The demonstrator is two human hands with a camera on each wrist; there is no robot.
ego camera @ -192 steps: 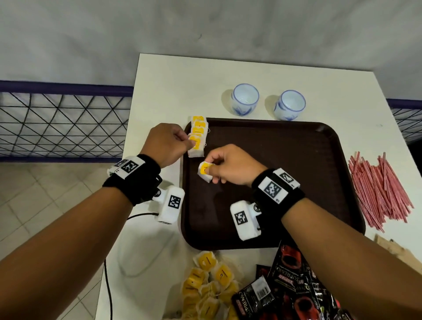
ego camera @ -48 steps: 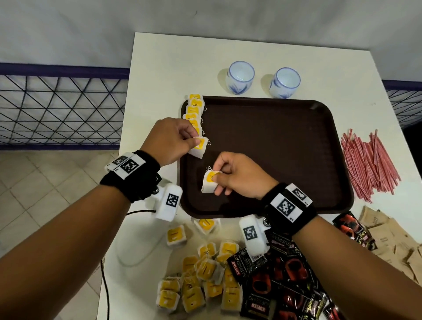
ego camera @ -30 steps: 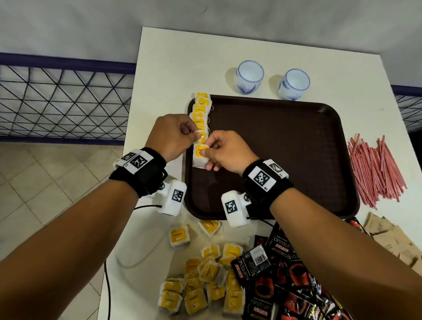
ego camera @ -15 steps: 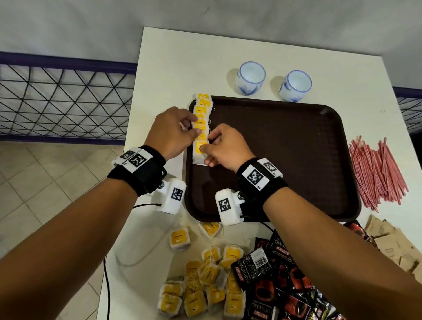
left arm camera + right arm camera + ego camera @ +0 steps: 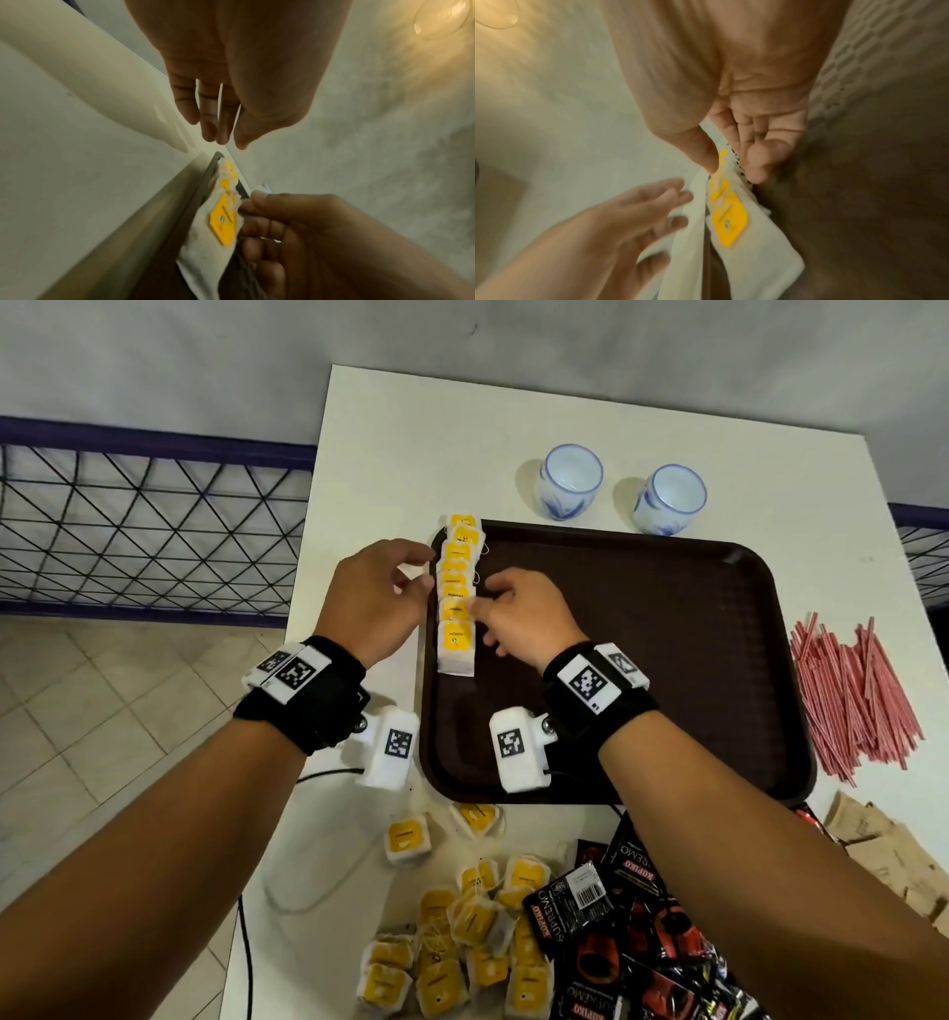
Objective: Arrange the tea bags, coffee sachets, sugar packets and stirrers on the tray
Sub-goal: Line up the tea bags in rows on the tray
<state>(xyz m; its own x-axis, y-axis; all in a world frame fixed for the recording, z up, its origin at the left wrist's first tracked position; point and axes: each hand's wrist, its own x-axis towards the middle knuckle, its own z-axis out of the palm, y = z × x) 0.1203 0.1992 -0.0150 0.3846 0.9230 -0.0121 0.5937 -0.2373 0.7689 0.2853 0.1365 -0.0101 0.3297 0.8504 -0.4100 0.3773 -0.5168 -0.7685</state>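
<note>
Pinching the tea-bag row (image 5: 456, 603) on the tray's (image 5: 667, 660) left edge, the right hand (image 5: 518, 621) steadies it. Left hand (image 5: 377, 600) hovers alongside, fingers spread, holding nothing.

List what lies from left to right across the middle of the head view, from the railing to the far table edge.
Blue mesh railing → left hand → row of tea bags on the tray's left edge → right hand → bare brown tray → pile of red stirrers.
</note>
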